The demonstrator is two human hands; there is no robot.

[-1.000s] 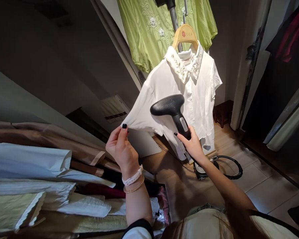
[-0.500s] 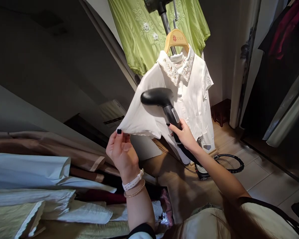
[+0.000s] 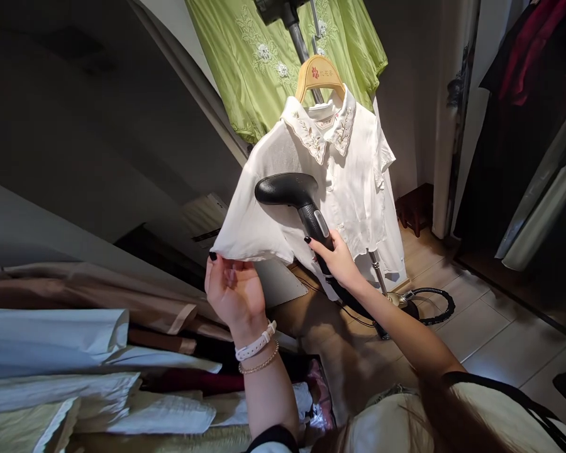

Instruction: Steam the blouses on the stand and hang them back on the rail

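A white short-sleeved blouse (image 3: 344,189) with an embroidered collar hangs on a wooden hanger (image 3: 321,72) in the middle. Its left-hand sleeve is drawn out sideways, the lower corner pinched by my left hand (image 3: 236,286) between thumb and fingers. My right hand (image 3: 336,259) is wrapped round the handle of a black garment steamer (image 3: 290,189). The steamer's head lies against the front of the blouse near that sleeve; its face towards the cloth is hidden.
Behind the blouse hangs a green embroidered top (image 3: 249,69) by a metal pole (image 3: 299,41). Folded or hanging garments (image 3: 75,340) fill the lower left. Dark clothes (image 3: 514,145) hang at right. A ribbed black hose (image 3: 446,308) curls over the tiled floor (image 3: 485,333), near a dark red stool (image 3: 415,207).
The view has shifted slightly, so the blouse and steamer sit further left. The steamer stays at the same part of the blouse. My left fingers have spread a little while keeping the sleeve corner.
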